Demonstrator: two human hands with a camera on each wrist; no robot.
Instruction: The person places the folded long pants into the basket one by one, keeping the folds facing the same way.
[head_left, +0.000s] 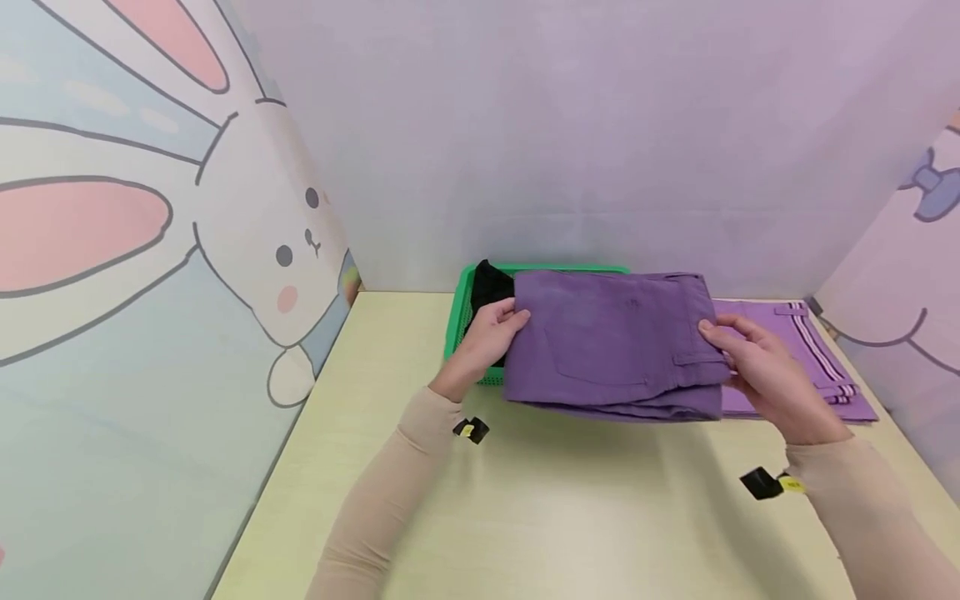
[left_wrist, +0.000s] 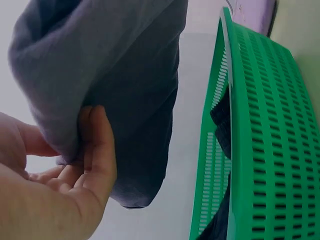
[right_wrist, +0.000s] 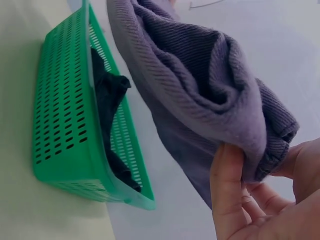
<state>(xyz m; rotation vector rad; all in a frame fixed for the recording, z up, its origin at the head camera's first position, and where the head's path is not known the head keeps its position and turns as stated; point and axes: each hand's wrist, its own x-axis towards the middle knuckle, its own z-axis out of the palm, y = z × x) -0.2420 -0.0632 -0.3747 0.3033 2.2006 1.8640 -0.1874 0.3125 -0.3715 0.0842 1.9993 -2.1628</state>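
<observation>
Folded purple pants point(head_left: 600, 337) hang in the air between my two hands, a back pocket and belt loops facing up. My left hand point(head_left: 487, 342) pinches their left edge, thumb on top; in the left wrist view its fingers point(left_wrist: 97, 150) curl under the cloth. At the waistband end my right hand point(head_left: 765, 375) grips the right edge, and the right wrist view shows thick folded layers point(right_wrist: 200, 100) between thumb and fingers. Below and behind the pants is a green plastic basket point(right_wrist: 65, 110), partly covered by them in the head view. Dark clothing point(head_left: 491, 287) lies inside it.
On the right of the pale table point(head_left: 570, 517) lies a folded lilac garment point(head_left: 802, 342) with striped trim, partly hidden by the pants and my right hand. A pale wall point(head_left: 525, 125) rises behind the basket, and a rabbit-printed panel point(head_left: 247, 225) borders the left side.
</observation>
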